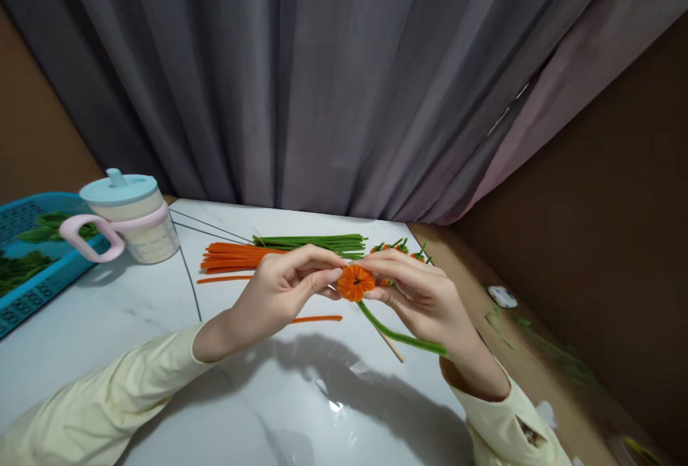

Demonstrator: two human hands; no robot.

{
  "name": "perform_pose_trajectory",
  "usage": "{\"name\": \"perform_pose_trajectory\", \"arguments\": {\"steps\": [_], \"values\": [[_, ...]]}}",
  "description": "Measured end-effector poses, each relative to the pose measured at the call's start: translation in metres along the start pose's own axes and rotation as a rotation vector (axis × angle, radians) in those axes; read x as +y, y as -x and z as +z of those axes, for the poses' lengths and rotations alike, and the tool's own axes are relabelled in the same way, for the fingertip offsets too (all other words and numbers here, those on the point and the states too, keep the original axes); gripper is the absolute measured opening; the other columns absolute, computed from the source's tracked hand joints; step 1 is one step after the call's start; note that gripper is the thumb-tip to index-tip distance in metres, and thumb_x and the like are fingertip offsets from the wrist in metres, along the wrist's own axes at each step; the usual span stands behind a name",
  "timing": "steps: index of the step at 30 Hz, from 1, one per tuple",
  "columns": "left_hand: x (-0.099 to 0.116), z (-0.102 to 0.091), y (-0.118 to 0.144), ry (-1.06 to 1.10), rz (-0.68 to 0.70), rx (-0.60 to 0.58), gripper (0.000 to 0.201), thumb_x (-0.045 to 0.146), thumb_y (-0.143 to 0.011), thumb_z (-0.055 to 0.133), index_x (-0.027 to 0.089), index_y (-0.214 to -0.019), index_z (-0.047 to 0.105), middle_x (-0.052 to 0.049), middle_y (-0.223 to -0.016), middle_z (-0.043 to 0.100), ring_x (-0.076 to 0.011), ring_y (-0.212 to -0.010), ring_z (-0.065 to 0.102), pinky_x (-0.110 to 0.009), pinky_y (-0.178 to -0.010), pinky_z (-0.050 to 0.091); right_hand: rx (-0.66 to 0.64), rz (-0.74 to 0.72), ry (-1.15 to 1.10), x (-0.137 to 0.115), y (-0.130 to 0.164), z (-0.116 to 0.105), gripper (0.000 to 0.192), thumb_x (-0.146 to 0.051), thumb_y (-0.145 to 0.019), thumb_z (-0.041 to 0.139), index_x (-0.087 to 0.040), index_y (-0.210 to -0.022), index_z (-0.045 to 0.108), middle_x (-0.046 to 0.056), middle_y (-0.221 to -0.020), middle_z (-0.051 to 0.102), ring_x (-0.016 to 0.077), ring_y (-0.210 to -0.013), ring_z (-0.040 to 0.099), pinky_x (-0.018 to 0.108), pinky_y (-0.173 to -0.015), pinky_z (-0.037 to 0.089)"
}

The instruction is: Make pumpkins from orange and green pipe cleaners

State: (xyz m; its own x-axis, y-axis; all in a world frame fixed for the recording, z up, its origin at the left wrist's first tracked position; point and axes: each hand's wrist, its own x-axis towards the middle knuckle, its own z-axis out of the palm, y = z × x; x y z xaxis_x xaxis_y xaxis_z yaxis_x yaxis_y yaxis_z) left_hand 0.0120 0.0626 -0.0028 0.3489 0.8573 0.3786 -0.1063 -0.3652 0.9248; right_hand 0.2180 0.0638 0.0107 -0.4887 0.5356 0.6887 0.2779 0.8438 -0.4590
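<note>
Both hands meet at mid-frame above the surface: left hand and right hand, fingertips pinching one orange pumpkin from either side. Pumpkin sits between the two hands, held clear of the surface, flat face toward the camera; neither hand is clearly nearer. One green stem runs from its underside down and to the right, passing under the right hand; long axis is diagonal, toward the right wrist.

Surface, largest to smallest:
- one blue basket, far left of the left hand, green pieces inside
- one lidded cup with pink handle, left of and beyond the left hand
- one bundle of orange stems, just beyond the left hand
- one bundle of green stems, beyond both hands
- finished pumpkins behind the right hand, partly hidden, count unclear
- two loose orange stems, below and beside the left hand
- one thin wooden stick under the right hand.
</note>
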Motion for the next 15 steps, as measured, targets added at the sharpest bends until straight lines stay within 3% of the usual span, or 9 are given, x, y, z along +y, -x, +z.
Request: {"name": "perform_pose_trajectory", "arguments": {"steps": [5, 9, 15], "values": [[0.002, 0.000, 0.000, -0.018, 0.005, 0.001, 0.010, 0.020, -0.085, 0.061, 0.013, -0.091, 0.066, -0.003, -0.084, 0.073, -0.0163, -0.075, 0.072, -0.024, -0.071, 0.062, -0.011, 0.017, -0.047, 0.000, -0.002, -0.001, 0.020, -0.031, -0.090, 0.059, -0.021, -0.105, 0.067, 0.007, -0.092, 0.069, 0.0176, -0.081, 0.065, 0.031, -0.073, 0.054], [0.004, -0.003, -0.002, -0.045, 0.040, -0.075, 0.011, 0.015, -0.083, 0.062, 0.015, -0.092, 0.068, -0.001, -0.084, 0.074, -0.0141, -0.074, 0.072, -0.020, -0.071, 0.061, -0.041, 0.097, -0.139, 0.003, -0.001, -0.003, 0.019, -0.033, -0.089, 0.060, -0.021, -0.101, 0.069, 0.006, -0.091, 0.069, 0.0170, -0.081, 0.065, 0.030, -0.072, 0.054], [0.011, -0.009, -0.006, -0.301, 0.225, -0.144, 0.012, 0.011, -0.083, 0.060, 0.014, -0.088, 0.070, -0.003, -0.078, 0.074, -0.0143, -0.068, 0.071, -0.018, -0.063, 0.058, -0.092, 0.128, -0.313, 0.012, 0.000, -0.003, 0.018, -0.030, -0.086, 0.064, -0.020, -0.100, 0.069, 0.006, -0.089, 0.068, 0.0154, -0.080, 0.064, 0.027, -0.068, 0.054]]}}
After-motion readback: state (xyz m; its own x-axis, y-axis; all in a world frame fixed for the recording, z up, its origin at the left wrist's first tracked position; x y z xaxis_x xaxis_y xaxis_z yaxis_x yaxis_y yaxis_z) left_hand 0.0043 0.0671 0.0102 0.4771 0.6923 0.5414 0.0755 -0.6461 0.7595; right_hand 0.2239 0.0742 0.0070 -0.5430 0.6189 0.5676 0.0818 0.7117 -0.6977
